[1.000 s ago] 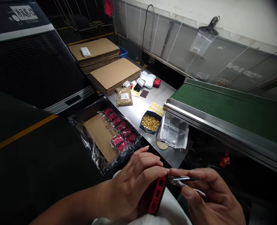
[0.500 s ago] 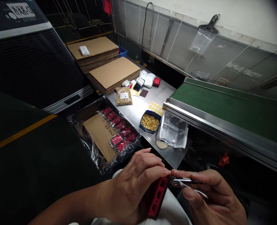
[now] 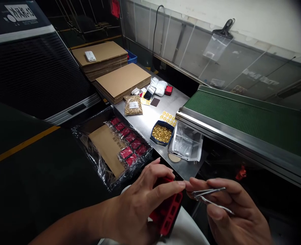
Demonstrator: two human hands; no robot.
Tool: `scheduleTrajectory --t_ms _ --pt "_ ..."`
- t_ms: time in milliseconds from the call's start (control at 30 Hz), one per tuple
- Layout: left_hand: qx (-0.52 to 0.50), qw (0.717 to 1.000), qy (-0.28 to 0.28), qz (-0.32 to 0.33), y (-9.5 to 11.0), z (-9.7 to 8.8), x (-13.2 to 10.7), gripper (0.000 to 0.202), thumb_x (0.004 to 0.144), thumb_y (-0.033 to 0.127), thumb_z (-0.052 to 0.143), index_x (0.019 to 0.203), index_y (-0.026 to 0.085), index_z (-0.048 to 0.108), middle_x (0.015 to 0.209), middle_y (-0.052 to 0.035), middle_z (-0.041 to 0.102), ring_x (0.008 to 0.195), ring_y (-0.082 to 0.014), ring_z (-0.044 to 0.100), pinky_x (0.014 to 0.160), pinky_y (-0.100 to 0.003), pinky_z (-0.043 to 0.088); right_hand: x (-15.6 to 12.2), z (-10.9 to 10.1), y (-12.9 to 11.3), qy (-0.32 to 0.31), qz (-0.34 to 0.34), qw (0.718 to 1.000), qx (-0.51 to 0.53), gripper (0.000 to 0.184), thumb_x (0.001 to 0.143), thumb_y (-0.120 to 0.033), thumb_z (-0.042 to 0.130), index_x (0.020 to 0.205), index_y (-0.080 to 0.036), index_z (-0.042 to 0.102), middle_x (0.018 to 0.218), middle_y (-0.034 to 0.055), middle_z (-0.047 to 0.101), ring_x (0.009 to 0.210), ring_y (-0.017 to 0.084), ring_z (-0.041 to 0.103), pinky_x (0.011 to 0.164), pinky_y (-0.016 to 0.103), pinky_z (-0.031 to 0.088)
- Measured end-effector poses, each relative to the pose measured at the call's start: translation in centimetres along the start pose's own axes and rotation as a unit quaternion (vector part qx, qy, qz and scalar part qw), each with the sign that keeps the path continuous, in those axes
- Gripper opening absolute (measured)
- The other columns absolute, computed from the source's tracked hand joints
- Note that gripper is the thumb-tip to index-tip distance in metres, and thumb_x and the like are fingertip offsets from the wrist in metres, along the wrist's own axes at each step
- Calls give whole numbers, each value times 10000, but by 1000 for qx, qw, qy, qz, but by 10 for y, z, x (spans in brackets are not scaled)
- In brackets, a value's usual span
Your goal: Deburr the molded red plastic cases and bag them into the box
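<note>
1. Head view: left hand [image 3: 137,200], grip wrapped round a red case [image 3: 173,211], just off the bench's [image 3: 172,103] near corner.
2. Right hand [image 3: 238,207], grip pinching a slim metal tool [image 3: 209,191].
3. Blue bowl [image 3: 155,140] of gold pieces [image 3: 162,132] toward that corner.

White sign [image 3: 21,13] "冷风机-13" on dark machine [image 3: 35,71], "科技" on cardboard [image 3: 103,149]

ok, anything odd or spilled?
No spill visible: gold pieces sit in their bowl. The tray looks askew to the table edge. Nail clippers in the right hand, near a red case in the left hand, seem out of place here.
</note>
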State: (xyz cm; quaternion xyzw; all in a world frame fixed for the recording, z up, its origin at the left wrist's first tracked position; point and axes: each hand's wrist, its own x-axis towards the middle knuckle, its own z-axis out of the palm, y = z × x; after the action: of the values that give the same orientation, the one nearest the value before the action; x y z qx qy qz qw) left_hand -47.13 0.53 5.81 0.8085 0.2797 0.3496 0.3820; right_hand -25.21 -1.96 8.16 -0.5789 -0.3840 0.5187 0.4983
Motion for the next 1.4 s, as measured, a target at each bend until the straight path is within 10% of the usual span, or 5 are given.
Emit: scheduleTrajectory --t_ms 600,1400 --pt "-12 997 -64 -33 11 -13 8 772 641 47 632 1380 73 412 1301 -167 444 1267 -271 396 1171 -451 334 5 -8 -6 -83 -162 974 -135 226 830 -213 763 1015 -234 634 950 34 752 833 160 735 759 130 604" --pt "-30 996 -68 -51 11 -15 7 788 649 74 675 1386 80 398 1292 -146 421 1258 -252 386 1192 -417 297 4 -6 0 -90 -163 978 -93 174 890 -206 695 1015 -219 575 960 63 740 842 175 729 757 202 633"
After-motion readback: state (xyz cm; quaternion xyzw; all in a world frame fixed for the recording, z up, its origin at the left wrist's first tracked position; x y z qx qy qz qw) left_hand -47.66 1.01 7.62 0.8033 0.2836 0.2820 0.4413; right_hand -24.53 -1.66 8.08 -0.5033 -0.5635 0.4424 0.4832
